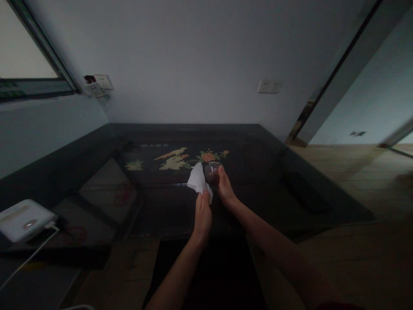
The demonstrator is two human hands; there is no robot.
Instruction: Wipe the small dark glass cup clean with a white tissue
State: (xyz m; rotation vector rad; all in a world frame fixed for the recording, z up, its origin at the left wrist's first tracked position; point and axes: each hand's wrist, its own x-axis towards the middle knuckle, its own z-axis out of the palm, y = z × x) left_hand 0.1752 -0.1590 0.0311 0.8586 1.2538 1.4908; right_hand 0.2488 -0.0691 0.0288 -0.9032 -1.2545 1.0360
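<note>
My left hand (203, 213) is closed on a white tissue (196, 178), pinched between thumb and fingers, with most of it sticking out beyond the fingertips. My right hand (225, 187) grips a clear, rounded glass (211, 172), tilted, its wide end turned to the left. The tissue lies right beside the glass; whether the two touch I cannot tell. Both hands are over the middle of a dark glossy table (258, 198). The right hand's fingers behind the glass are mostly hidden.
Beyond the hands, a bird-and-flower picture (174, 160) decorates the tabletop. A white box-shaped device (26, 219) with a cable stands at the left edge. On the right lies a dark flat object (305, 191). A wall with sockets (269, 86) rises behind the table.
</note>
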